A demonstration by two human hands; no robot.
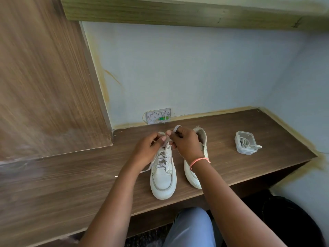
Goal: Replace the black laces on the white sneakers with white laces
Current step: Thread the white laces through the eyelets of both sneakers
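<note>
Surface: a dark wood-grain shelf (249, 139) set against a pale blue wall, with a tall wooden panel (44, 77) rising at its left.
Sneakers: 2 white sneakers stand side by side near the middle of the shelf, toes toward the person.
Left sneaker (162, 182): already threaded with a white lace (162, 158) crossing up its front; one loose end trails off to the left onto the shelf.
Right sneaker (191, 175): just beside the first, largely hidden behind the right forearm; whether it carries a lace cannot be told.
Left hand (147, 148): over the top of the left sneaker, fingers curled, pinching a strand of the white lace.
Right hand (185, 141): close against the left hand, fingers curled round the lace, a loop of it standing up above the knuckles.
Wrist: a thin orange band (199, 160) circles the right wrist.
Container: a small clear plastic box (244, 145) sits well apart to the right, holding a pale coiled lace, one end hanging over its rim.
Wall: a small white socket plate (158, 115) sits low behind the sneakers.
Foreground: a knee in light blue cloth (192, 227) below the shelf edge.
</note>
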